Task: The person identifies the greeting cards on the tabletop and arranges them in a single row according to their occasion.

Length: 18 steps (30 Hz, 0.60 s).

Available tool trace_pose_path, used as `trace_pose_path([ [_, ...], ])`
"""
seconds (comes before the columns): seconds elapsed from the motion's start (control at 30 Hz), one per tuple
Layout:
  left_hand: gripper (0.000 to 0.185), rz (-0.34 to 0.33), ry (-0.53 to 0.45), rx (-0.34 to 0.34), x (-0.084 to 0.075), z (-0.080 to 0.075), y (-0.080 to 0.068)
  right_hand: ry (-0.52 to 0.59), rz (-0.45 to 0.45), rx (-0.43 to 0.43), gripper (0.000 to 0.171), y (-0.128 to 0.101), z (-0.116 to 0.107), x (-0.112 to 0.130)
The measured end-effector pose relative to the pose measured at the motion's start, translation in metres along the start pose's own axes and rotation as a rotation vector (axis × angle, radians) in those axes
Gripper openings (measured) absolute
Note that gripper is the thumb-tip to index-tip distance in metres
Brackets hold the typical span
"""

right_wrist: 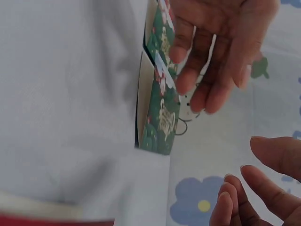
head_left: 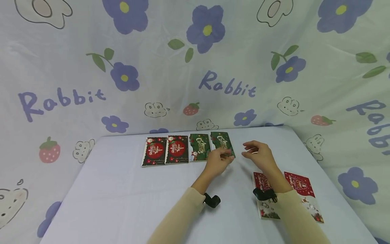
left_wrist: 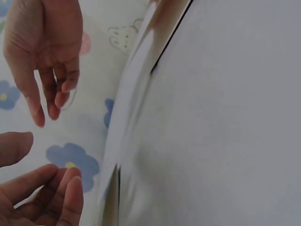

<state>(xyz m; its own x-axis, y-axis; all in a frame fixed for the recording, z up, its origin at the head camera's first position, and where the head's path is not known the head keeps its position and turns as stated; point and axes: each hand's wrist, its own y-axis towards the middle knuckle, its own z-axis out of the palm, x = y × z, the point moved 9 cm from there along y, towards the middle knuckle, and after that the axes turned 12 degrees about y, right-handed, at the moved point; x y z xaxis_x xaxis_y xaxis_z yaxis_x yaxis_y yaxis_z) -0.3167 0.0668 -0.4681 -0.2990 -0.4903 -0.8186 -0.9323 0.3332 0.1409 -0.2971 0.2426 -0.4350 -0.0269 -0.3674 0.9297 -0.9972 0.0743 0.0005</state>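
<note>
My left hand [head_left: 217, 162] hovers at the near edge of the right-hand green Christmas booklet [head_left: 220, 139], overlapping its lower part in the head view. Its fingers are loosely bent and hold nothing, as the right wrist view also shows. To the right, my right hand [head_left: 260, 156] is held above the table with relaxed fingers and a gap between thumb and fingertips. A second green booklet [head_left: 198, 145] lies just left of the first. Under my right forearm lies a red-and-white Christmas booklet [head_left: 262, 181], partly covered by the wrist; another red booklet [head_left: 300, 184] is beside it.
Two dark booklets with red circles, the outer one [head_left: 154, 150] and the inner one [head_left: 177, 149], continue the back row on the left. The white-covered table [head_left: 115, 196] meets a patterned cloth [head_left: 170, 81] behind and at the right.
</note>
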Motion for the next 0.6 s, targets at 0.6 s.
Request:
trace_pose_path([
  [0.6, 0.034, -0.013, 0.011, 0.174, -0.020, 0.069, -0.022, -0.025, 0.083, -0.031, 0.047, -0.056, -0.055, -0.049],
])
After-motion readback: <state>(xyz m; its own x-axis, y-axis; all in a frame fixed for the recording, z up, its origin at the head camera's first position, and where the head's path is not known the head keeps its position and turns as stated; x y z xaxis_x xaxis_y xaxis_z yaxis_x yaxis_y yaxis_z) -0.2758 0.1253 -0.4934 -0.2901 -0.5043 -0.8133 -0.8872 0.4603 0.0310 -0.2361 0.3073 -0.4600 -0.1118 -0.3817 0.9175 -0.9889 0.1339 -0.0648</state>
